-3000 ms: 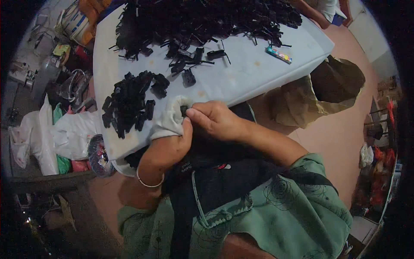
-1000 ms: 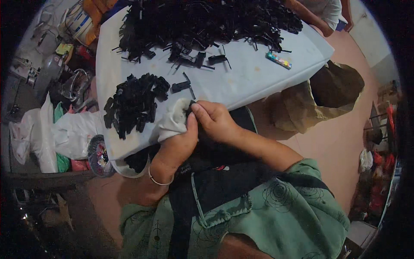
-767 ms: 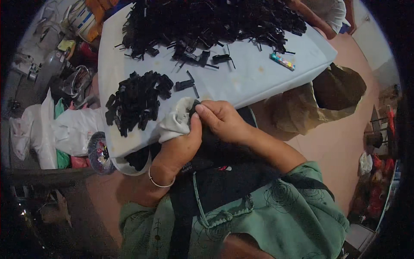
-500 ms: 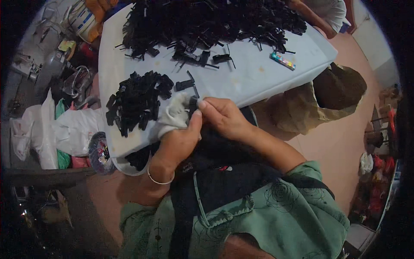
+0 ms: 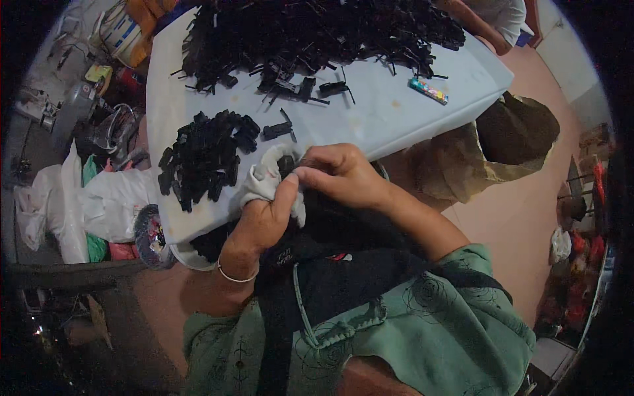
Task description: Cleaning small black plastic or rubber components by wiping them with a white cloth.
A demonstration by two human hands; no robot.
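Observation:
My left hand (image 5: 269,212), its fingers covered by a whitish cloth (image 5: 259,185), is closed round a small black plastic part (image 5: 286,162) at the table's near edge. My right hand (image 5: 345,175) pinches with thumb and forefinger right beside that part. What lies between those fingertips is too small to make out. Just beyond the hands rests a single black plastic piece with a thin arm (image 5: 277,130). To the left of it lies a small pile of black plastic parts (image 5: 205,155).
A large heap of black parts (image 5: 317,33) covers the far side of the white table (image 5: 370,119). A colourful wrapped stick (image 5: 428,90) lies at its right. An open brown sack (image 5: 456,162) stands right of the table; white bags (image 5: 119,201) sit left. Another person's arm (image 5: 472,23) reaches in at the far right.
My right hand's fingers have curled in more, and the thin black arm that stuck up between my hands no longer shows. Both hands stay close together; the view has shifted slightly.

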